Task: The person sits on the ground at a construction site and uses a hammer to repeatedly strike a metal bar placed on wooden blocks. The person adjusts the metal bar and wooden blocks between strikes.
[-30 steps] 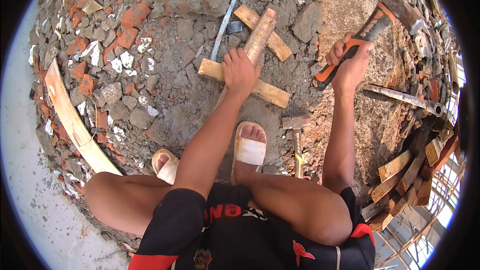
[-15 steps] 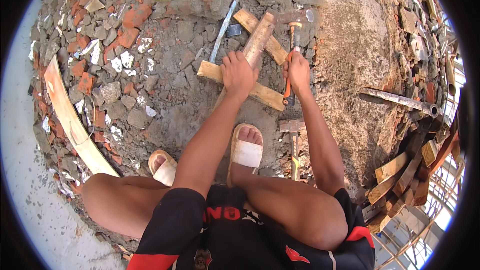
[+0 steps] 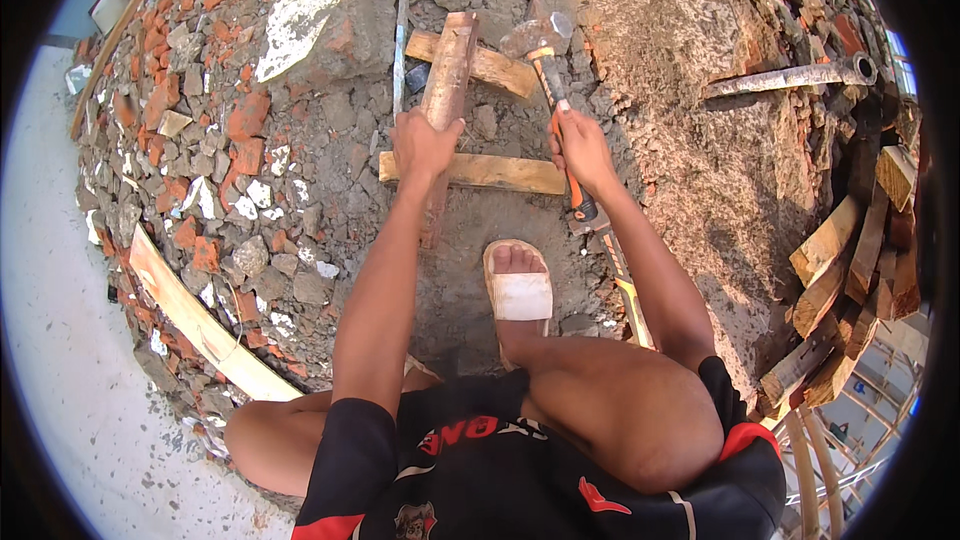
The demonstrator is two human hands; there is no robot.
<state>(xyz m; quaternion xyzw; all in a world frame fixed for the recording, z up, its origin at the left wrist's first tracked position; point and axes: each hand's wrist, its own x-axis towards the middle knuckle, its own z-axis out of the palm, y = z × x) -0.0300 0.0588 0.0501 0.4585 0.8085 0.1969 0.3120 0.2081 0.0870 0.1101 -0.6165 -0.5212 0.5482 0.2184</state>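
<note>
My left hand is closed round a reddish-brown wooden batten, which points away from me. The batten lies over two paler wood pieces: a far one and a near one set crosswise. To its right, my right hand grips a hammer by its orange and black handle. The hammer's heavy metal head is at the far end, beyond my fist and to the right of the batten. Whether the head touches anything, I cannot tell.
A second hammer with a yellow and grey handle lies beside my right forearm. A long thin bar runs away past my left hand. Brick rubble and a curved board spread left. At right are a pipe and stacked wood.
The view has shifted. The batten has turned from a slant to nearly straight ahead, and the near crosspiece now lies more level. The hammer's head has tilted leftward, still in my right hand.
</note>
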